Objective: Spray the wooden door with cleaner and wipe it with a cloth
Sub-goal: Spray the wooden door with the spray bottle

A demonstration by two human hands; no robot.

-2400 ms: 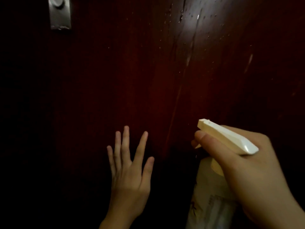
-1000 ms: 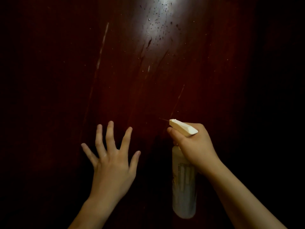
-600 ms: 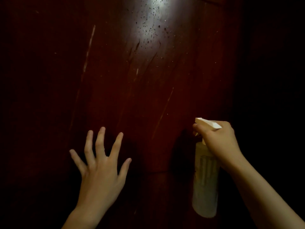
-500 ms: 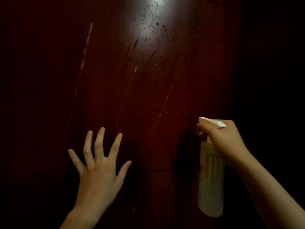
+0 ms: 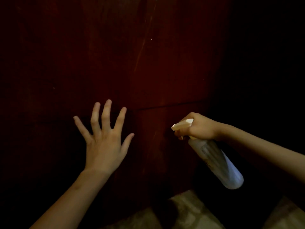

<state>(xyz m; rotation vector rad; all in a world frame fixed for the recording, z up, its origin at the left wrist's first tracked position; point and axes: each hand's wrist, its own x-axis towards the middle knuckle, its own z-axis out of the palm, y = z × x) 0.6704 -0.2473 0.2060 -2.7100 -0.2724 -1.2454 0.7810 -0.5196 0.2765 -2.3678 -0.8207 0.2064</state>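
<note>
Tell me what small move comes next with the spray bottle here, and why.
Probably squeeze out a spray: the right hand grips the spray bottle with its nozzle aimed low at the door; the left hand holds nothing to wipe with yet.

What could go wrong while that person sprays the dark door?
The pale plastic spray bottle in the right hand points roughly toward the spread left hand, so cleaner may hit it. No cloth is in view, so spray might run down the dark red wooden door onto the pale floor tiles.
</note>
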